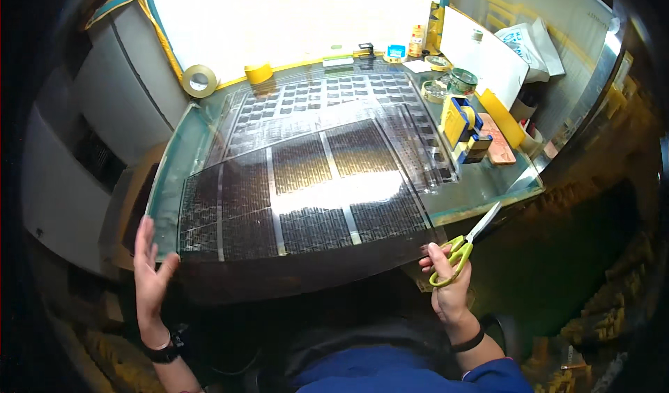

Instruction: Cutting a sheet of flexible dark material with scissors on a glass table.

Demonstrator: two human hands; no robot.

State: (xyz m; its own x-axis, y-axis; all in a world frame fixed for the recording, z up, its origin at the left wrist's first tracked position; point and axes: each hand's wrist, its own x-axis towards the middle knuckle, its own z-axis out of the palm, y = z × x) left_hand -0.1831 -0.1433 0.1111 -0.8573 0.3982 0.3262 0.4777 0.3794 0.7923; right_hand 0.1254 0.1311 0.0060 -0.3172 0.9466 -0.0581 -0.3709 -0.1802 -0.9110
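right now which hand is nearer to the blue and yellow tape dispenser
Right. The right hand, holding green-handled scissors, is on the near side of the tape dispenser; the left hand is across by the table's left side.

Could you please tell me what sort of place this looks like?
Probably a printing or film-preparation workshop: dark patterned sheets lie on a glassy worktop, with a blue-and-yellow tape dispenser to their right.

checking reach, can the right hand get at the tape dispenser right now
Probably not freely: the right hand holds green-handled scissors, though nothing visible seems to block its way to the tape dispenser.
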